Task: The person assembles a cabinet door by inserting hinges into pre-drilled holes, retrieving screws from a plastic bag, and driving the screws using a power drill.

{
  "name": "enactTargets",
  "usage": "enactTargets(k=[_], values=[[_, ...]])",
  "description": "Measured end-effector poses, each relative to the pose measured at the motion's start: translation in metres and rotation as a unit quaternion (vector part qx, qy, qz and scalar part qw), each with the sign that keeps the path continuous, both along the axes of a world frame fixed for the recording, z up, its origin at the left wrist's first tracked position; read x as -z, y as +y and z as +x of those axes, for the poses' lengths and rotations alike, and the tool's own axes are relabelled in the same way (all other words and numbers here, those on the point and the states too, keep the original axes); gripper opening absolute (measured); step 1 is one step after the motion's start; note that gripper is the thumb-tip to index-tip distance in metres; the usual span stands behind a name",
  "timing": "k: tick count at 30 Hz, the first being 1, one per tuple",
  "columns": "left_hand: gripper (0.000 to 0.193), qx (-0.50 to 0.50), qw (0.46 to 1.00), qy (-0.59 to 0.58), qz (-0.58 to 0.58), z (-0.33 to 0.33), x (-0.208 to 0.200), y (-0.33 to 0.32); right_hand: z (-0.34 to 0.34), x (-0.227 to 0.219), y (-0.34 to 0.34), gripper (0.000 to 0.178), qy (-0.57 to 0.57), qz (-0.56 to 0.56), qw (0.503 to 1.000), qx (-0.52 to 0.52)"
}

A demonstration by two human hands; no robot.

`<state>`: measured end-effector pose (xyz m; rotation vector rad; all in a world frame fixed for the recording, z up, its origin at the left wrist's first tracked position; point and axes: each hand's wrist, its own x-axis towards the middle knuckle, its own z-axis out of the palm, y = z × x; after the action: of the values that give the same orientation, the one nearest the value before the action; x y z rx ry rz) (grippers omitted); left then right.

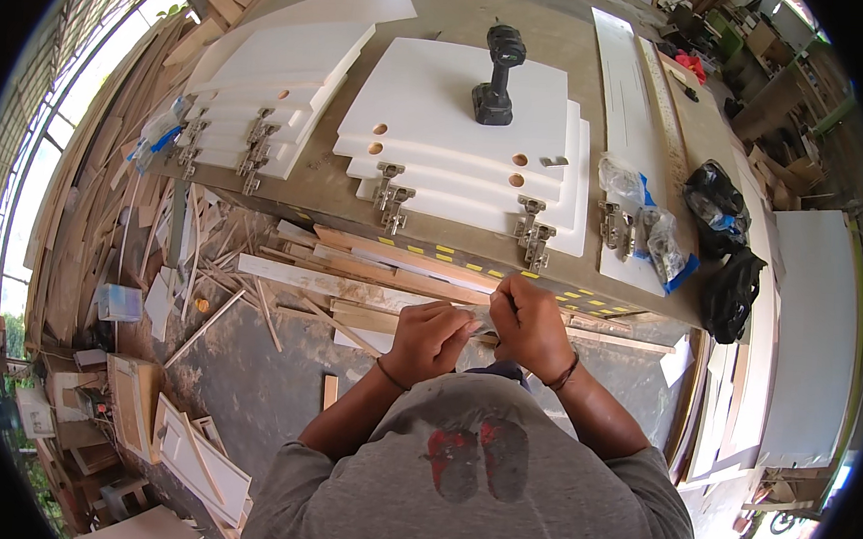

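In front of my chest, my left hand (431, 338) and my right hand (533, 329) are held close together, both with fingers curled shut. A small greyish piece (484, 321) shows between them, mostly hidden by the fingers, and I cannot make out its kind. Just beyond the hands is the near edge of a workbench. Stacked white panels (451, 85) lie there, with metal hinges (392, 197) fitted along their near edges at left and more hinges (532, 234) at right. A black cordless drill (500, 73) stands on the top panel, near a small metal part (554, 162).
Another stack of hinged white panels (275, 86) lies on the bench's left. At right are a long white panel (621, 94), clear plastic bags (662, 243) and black plastic bags (728, 295). Wood offcuts (353, 275) litter the floor below the bench; planks (106, 145) line the left.
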<state>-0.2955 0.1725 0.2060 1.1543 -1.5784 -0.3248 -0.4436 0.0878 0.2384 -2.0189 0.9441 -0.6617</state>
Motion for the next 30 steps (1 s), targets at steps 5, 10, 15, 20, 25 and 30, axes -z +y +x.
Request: enactTargets(k=[5,10,15,20,25,30], values=[[0.003,-0.004,1.0,0.001,-0.003,0.0,-0.004,0.006,-0.008,0.005,-0.01,0.012,0.022,-0.051,0.998,0.026],[0.003,-0.016,1.0,-0.006,-0.006,-0.001,-0.006,0.009,-0.019,-0.01,-0.018,0.021,0.039,-0.017,0.999,-0.029],[0.003,-0.004,1.0,-0.003,0.009,-0.002,0.0,0.012,-0.022,-0.016,-0.007,0.028,0.084,0.088,0.974,-0.189],[0.021,0.097,0.974,-0.042,0.201,0.005,-0.007,0.025,-0.03,-0.003,0.006,0.022,0.015,-0.053,0.974,-0.22],[0.017,0.152,0.942,-0.221,0.202,0.003,0.002,0.017,-0.026,-0.008,0.017,0.019,-0.005,-0.17,0.957,-0.236],[0.013,0.103,0.969,-0.179,0.133,-0.014,0.003,0.013,-0.03,0.003,0.026,0.02,0.029,-0.176,0.98,-0.094]])
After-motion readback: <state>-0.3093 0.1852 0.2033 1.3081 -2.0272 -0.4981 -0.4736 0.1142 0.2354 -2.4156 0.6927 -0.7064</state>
